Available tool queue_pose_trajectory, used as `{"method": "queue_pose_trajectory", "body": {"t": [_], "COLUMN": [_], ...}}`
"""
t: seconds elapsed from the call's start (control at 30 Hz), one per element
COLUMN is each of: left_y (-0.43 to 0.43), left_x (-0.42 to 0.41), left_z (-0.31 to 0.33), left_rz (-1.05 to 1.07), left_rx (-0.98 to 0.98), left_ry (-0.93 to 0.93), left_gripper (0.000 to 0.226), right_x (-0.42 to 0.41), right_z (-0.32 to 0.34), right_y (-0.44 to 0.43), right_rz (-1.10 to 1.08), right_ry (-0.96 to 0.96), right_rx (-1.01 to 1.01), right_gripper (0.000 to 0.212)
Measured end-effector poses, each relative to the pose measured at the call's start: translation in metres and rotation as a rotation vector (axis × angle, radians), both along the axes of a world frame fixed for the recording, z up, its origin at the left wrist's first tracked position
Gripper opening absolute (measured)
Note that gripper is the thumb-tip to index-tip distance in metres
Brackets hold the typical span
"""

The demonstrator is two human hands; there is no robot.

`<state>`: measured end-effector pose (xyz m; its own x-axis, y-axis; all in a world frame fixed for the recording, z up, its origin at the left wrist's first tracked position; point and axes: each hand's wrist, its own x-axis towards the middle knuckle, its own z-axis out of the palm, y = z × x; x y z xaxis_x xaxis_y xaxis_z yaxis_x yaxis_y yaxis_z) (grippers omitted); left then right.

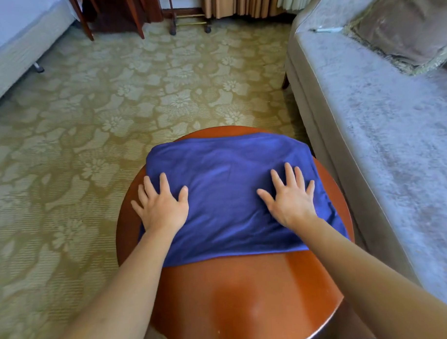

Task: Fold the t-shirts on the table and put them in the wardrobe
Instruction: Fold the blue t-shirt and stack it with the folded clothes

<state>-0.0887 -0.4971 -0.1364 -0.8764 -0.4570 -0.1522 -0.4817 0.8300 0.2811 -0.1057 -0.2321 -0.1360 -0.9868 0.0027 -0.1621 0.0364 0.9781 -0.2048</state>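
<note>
A blue t-shirt [225, 184] lies folded into a rough rectangle on the far half of a round reddish-brown wooden table [247, 295]. My left hand [163, 207] rests flat on the shirt's left edge, fingers spread and straight, the outer fingers partly over the table. My right hand [289, 200] lies flat on the right part of the shirt, fingers spread. Neither hand grips the cloth. The shirt's right side hangs slightly over the table rim. No wardrobe is in view.
A grey sofa [383, 138] with a cushion [405, 28] stands close to the table's right. A bed [13, 47] is at the far left. Wooden furniture legs [110, 18] and a wheeled rack [189, 21] stand at the back. Patterned carpet [114, 109] covers the floor.
</note>
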Motion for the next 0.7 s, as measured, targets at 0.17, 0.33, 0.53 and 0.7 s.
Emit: {"method": "queue_pose_trajectory", "body": {"t": [0.17,0.33,0.53,0.7], "left_y": [0.000,0.001,0.004,0.002], "left_x": [0.010,0.011,0.009,0.002], "left_z": [-0.001,-0.005,-0.003,0.008], "left_rz": [-0.023,-0.025,-0.002,0.154], "left_rx": [-0.047,-0.067,-0.060,0.051], "left_ry": [0.002,0.022,0.015,0.091], "left_gripper": [0.069,0.070,0.068,0.066], "right_x": [0.013,0.014,0.013,0.013], "right_z": [-0.008,-0.011,-0.012,-0.012], "right_y": [0.005,0.005,0.006,0.006], "right_rz": [0.001,-0.008,-0.010,-0.018], "right_ry": [0.022,0.048,0.054,0.048], "right_rx": [0.052,0.050,0.070,0.055], "right_gripper": [0.073,0.075,0.077,0.077]}}
